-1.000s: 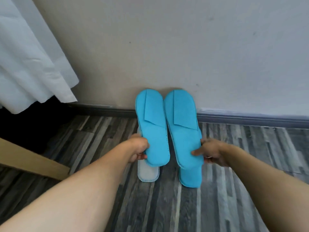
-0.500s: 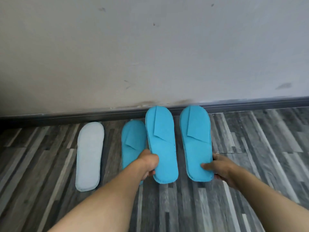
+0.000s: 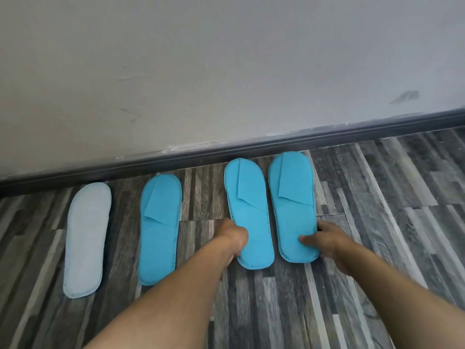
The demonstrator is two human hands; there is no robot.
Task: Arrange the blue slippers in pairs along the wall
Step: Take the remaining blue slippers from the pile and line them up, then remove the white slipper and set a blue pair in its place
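Two blue slippers lie side by side with their toes near the dark skirting board (image 3: 251,147). My left hand (image 3: 235,238) grips the heel part of the left one (image 3: 247,212). The right one (image 3: 293,207) is held at its heel edge by my right hand (image 3: 324,239). Further left a third blue slipper (image 3: 158,227) lies alone on the floor. At the far left a pale slipper (image 3: 86,238) lies sole up.
A pale grey wall (image 3: 226,71) with scuff marks runs across the top. The floor (image 3: 377,210) is grey striped wood-look planking, with bare floor to the right of the slippers.
Both hands have carried the two blue slippers to the right and set them down toward the floor by the wall. The view has swung right, so the curtain is gone.
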